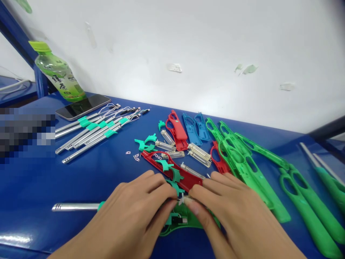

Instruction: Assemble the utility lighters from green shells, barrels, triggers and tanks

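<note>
My left hand (142, 201) and my right hand (223, 203) meet over a green lighter shell half (191, 225) near the front of the table. Thumb and forefinger of each are pinched together at a small whitish plastic piece (181, 198); the fingers hide part of it. Inside the shell lies a black igniter (178, 219) with a thin wire, beside a teal plastic part. A silver metal tube (77, 207) sticks out to the left from under my left hand. Just beyond my fingertips are teal trigger pieces (176, 175) and a red shell half (185, 176).
Wired metal tubes (93, 133) lie at the left, before a phone (83, 107) and a bottle (59, 72). Clear fuel tanks (199, 156), blue shell halves (192, 129) and green shell halves (242, 162) lie behind my hands. Closed green lighters (309, 212) lie at right. A white wall (210, 43) stands behind.
</note>
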Action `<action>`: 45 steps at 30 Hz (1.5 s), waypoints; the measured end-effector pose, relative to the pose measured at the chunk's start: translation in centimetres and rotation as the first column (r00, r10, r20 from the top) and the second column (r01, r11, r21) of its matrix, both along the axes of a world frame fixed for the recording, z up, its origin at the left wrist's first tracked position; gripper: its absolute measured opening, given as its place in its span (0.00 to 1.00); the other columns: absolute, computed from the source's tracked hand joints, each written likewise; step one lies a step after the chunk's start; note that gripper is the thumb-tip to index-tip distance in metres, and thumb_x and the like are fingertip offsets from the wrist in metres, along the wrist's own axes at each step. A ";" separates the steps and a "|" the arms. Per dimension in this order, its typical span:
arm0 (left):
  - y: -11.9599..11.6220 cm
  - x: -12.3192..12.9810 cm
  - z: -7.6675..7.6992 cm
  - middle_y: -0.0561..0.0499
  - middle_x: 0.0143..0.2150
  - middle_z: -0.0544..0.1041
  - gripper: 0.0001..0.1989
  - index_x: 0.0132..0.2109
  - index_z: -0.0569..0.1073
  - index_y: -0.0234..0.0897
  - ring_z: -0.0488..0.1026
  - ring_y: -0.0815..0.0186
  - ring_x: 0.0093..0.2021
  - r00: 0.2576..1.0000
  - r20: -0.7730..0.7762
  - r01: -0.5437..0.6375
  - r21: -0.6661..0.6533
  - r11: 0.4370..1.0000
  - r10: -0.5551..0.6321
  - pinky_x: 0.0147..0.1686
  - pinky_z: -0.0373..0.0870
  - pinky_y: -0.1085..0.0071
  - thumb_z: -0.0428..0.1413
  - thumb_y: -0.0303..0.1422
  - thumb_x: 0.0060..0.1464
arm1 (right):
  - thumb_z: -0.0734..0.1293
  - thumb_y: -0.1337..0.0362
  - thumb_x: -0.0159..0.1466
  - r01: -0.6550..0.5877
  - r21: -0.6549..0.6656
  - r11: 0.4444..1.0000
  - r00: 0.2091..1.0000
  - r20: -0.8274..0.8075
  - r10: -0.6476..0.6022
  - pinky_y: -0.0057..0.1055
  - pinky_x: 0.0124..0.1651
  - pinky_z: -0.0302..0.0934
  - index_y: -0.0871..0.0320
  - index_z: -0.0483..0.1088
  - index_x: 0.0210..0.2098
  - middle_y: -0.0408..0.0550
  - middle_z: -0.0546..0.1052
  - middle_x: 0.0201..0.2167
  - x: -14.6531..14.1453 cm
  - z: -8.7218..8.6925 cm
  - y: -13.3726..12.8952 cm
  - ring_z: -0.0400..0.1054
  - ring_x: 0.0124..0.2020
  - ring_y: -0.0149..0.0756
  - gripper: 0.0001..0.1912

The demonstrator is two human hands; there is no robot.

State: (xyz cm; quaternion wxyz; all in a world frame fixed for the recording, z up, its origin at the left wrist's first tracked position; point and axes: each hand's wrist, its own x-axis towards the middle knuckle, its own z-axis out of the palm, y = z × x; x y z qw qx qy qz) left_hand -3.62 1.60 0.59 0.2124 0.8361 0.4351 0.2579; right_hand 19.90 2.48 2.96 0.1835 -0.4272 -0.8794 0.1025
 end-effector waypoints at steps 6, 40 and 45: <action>-0.1 -0.1 0.0 0.55 0.41 0.80 0.09 0.45 0.74 0.46 0.76 0.62 0.40 1.000 -0.015 0.001 0.024 1.000 0.000 0.38 0.71 0.69 0.53 0.29 0.76 | 0.63 0.67 0.77 0.014 0.026 1.000 1.000 -0.023 -0.013 0.42 0.46 0.65 0.50 0.72 0.35 0.40 0.78 0.30 0.1 -0.1 -0.2 0.75 0.35 0.42 0.14; -0.1 -0.6 0.4 0.50 0.44 0.80 0.14 0.45 0.77 0.43 0.74 0.60 0.41 0.982 -0.183 0.065 0.094 0.993 -0.047 0.40 0.73 0.68 0.49 0.26 0.76 | 0.60 0.66 0.79 -0.019 0.153 0.988 1.000 -0.017 0.022 0.40 0.43 0.66 0.50 0.71 0.36 0.40 0.81 0.30 0.1 0.1 -0.2 0.75 0.33 0.41 0.15; -0.6 -0.7 0.5 0.49 0.45 0.79 0.13 0.47 0.77 0.44 0.73 0.60 0.42 0.973 -0.225 0.066 0.069 0.995 -0.049 0.37 0.71 0.69 0.50 0.24 0.73 | 0.60 0.66 0.79 -0.030 0.120 0.992 1.000 0.011 0.029 0.40 0.43 0.66 0.50 0.71 0.35 0.40 0.81 0.31 0.1 0.0 -0.3 0.76 0.34 0.41 0.15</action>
